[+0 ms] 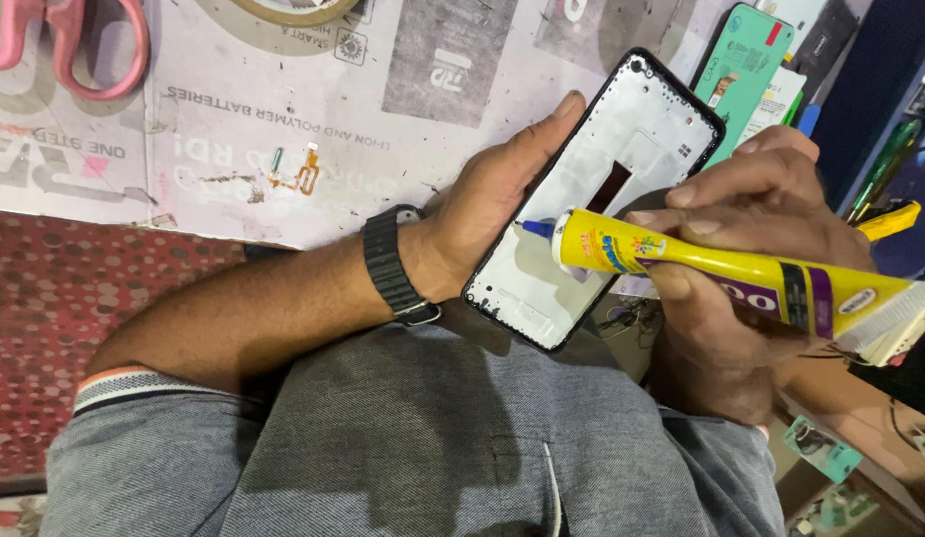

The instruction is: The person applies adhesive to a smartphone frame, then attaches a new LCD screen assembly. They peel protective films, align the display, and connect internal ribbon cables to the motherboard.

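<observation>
My left hand (pixel 492 199) grips a black-rimmed phone frame (pixel 642 129) from its left edge, tilted, with the white inner side facing up. A black wristwatch (pixel 393 264) is on that wrist. My right hand (pixel 751 209) is closed around a yellow glue tube (pixel 721 268), which lies nearly level. Its blue nozzle (pixel 535 229) points left and rests over the lower left part of the frame's inner face, close to my left palm.
A printed work mat (pixel 234 119) lies behind my hands, with pink scissors (pixel 75 45), a tape roll (pixel 293 10) and a small orange flex cable (pixel 303 171) on it. A green phone-shaped pack (pixel 746 55) sits top right. A red dotted cloth (pixel 45 318) lies at left.
</observation>
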